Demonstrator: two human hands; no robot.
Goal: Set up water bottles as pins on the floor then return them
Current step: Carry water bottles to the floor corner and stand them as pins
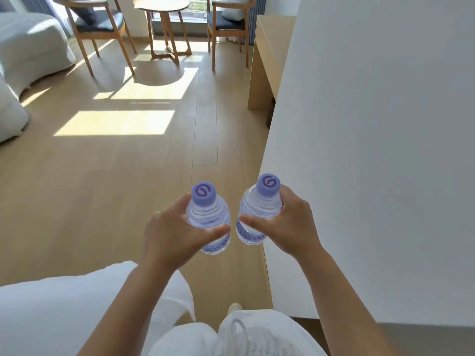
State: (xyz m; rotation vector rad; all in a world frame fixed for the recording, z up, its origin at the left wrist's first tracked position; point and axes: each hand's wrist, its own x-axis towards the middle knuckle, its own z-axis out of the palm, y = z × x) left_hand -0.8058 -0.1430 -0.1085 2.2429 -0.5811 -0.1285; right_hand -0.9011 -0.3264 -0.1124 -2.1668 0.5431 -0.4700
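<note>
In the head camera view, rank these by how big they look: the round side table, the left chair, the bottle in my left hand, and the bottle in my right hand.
Largest to smallest as they look:
1. Left chair, partly cut off by the frame
2. Round side table
3. Bottle in the left hand and bottle in the right hand: alike, not ranked

The bottles are much nearer the camera, so real sizes differ.

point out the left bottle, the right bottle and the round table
left bottle (207, 214), head view, clear ribbed shoulder
right bottle (259, 205), head view, clear shoulder under cap
round table (161, 2), head view, tabletop
</note>
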